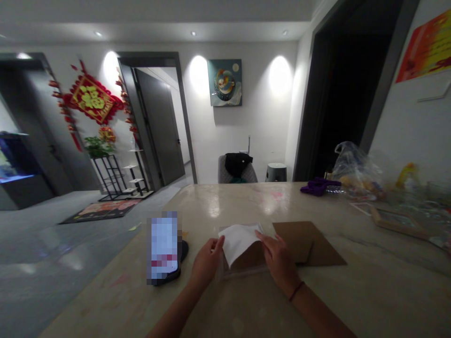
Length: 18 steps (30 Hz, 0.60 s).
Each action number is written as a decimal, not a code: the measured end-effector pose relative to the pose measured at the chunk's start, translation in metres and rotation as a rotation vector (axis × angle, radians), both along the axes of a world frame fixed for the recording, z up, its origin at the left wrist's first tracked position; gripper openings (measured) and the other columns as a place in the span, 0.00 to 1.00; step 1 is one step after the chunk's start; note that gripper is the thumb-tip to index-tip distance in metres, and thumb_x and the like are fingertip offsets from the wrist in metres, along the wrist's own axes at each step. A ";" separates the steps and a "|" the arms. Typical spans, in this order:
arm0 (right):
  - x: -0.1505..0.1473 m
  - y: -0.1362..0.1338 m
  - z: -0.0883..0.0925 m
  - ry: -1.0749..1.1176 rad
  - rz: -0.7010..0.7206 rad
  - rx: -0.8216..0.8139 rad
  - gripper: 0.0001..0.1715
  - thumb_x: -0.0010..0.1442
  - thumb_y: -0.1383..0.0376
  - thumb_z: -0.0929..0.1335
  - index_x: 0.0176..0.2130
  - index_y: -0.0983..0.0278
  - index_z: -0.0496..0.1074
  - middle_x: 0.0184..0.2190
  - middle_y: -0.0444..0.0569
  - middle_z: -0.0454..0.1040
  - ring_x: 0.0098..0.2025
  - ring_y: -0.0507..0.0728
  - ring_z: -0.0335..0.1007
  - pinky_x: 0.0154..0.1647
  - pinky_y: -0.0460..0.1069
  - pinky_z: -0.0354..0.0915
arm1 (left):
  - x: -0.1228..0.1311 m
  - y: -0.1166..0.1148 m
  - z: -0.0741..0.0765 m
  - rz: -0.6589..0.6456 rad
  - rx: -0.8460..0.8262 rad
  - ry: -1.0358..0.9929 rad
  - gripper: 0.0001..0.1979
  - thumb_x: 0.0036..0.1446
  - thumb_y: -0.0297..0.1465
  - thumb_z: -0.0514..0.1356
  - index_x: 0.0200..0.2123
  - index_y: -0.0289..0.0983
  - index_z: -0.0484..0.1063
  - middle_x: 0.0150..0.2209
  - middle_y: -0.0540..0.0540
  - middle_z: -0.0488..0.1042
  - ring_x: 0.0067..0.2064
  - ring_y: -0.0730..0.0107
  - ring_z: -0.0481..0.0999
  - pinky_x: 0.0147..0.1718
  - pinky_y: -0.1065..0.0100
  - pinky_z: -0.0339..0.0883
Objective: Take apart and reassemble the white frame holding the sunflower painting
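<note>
My left hand [206, 264] pinches the left edge of a sheet of white paper [238, 238] between thumb and curled fingers. At the paper's right edge, my right hand [281, 260] grips it by the thumb and fingertips. The sheet is lifted and bowed over a flat brown surface [251, 259] with a clear, see-through border [246, 274], lying on the table. Right beside it lies a brown board [322, 244] with a flap like a frame's stand, partly behind my right hand. What lies under the paper is mostly hidden.
A lit phone [164, 246] stands propped on a dark holder at the left of the marble-look table [190, 310]. Toward the right are a wooden frame [398, 223], a purple cloth [317, 186] and a clear plastic bag [355, 169]. A chair [225, 176] stands beyond the table.
</note>
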State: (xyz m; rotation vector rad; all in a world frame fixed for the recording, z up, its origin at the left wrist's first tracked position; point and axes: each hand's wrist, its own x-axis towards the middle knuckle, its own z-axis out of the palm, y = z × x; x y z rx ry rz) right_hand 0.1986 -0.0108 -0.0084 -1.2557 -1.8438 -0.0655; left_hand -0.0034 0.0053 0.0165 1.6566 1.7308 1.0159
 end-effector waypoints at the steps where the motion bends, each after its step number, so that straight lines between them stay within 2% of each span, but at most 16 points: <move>1: 0.000 0.000 -0.001 -0.019 -0.002 0.043 0.22 0.58 0.73 0.57 0.50 0.59 0.65 0.45 0.48 0.73 0.45 0.54 0.70 0.52 0.57 0.58 | 0.000 0.001 0.001 -0.002 -0.087 -0.094 0.28 0.51 0.52 0.45 0.32 0.33 0.71 0.27 0.44 0.74 0.24 0.68 0.72 0.24 0.69 0.63; 3: 0.000 0.000 -0.002 -0.072 -0.001 0.120 0.23 0.58 0.74 0.57 0.51 0.59 0.64 0.44 0.48 0.73 0.44 0.54 0.70 0.50 0.55 0.59 | 0.000 0.002 0.002 -0.019 -0.221 -0.270 0.30 0.49 0.52 0.48 0.35 0.31 0.71 0.24 0.46 0.73 0.18 0.72 0.69 0.16 0.72 0.58; 5: 0.000 0.001 -0.003 -0.138 -0.008 0.182 0.24 0.58 0.75 0.56 0.51 0.59 0.64 0.44 0.48 0.73 0.44 0.53 0.70 0.50 0.55 0.59 | 0.001 0.001 0.004 -0.029 -0.258 -0.405 0.28 0.47 0.50 0.54 0.40 0.31 0.70 0.25 0.47 0.73 0.17 0.74 0.68 0.13 0.74 0.56; 8: 0.000 0.001 -0.003 -0.244 -0.027 0.268 0.23 0.58 0.75 0.57 0.50 0.59 0.65 0.43 0.47 0.74 0.44 0.54 0.69 0.53 0.56 0.56 | 0.002 -0.003 0.007 -0.005 -0.178 -0.556 0.28 0.44 0.41 0.62 0.48 0.33 0.66 0.29 0.46 0.74 0.22 0.75 0.71 0.16 0.75 0.61; 12: 0.001 0.002 -0.001 -0.309 -0.009 0.386 0.22 0.57 0.75 0.60 0.48 0.57 0.67 0.45 0.47 0.73 0.49 0.56 0.65 0.55 0.58 0.54 | 0.000 -0.005 0.010 -0.006 -0.118 -0.713 0.36 0.42 0.33 0.65 0.55 0.37 0.58 0.36 0.45 0.76 0.27 0.74 0.73 0.21 0.75 0.64; 15: 0.003 0.003 -0.002 -0.206 -0.029 0.350 0.25 0.56 0.76 0.60 0.49 0.55 0.66 0.49 0.47 0.69 0.54 0.57 0.60 0.56 0.59 0.53 | -0.001 -0.006 0.014 -0.047 -0.102 -0.798 0.37 0.41 0.32 0.66 0.55 0.36 0.57 0.39 0.42 0.76 0.31 0.69 0.75 0.25 0.73 0.66; 18: 0.007 0.007 -0.003 0.136 -0.092 0.199 0.26 0.54 0.71 0.62 0.53 0.60 0.63 0.52 0.52 0.66 0.55 0.60 0.58 0.55 0.60 0.55 | 0.000 -0.007 0.018 -0.087 -0.079 -0.851 0.35 0.39 0.34 0.66 0.53 0.35 0.60 0.42 0.40 0.75 0.35 0.65 0.76 0.28 0.69 0.68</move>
